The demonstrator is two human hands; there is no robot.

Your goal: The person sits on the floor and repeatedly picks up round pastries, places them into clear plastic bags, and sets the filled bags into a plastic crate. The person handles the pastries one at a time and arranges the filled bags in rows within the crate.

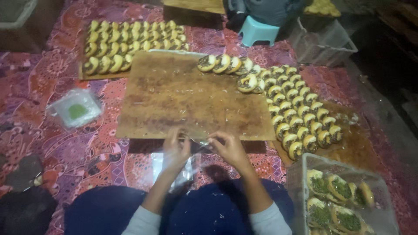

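Observation:
My left hand point(175, 150) and my right hand point(228, 149) meet at the near edge of a brown wooden board point(174, 95). Both pinch a thin clear plastic wrapper point(199, 142) stretched between them. More clear plastic point(185, 174) hangs down under my left hand onto the patterned cloth. Rows of small round filled pastries point(296, 113) lie along the board's right side, a few of them on its far right corner point(222, 64). My dark blue lap fills the bottom of the view.
A second board of pastries point(126, 45) lies at the back left. A clear plastic packet with something green point(76, 109) sits to the left. A clear bin of green-topped pastries point(339, 196) stands at the near right. A blue stool point(257, 30) and grey crate point(322, 43) stand behind.

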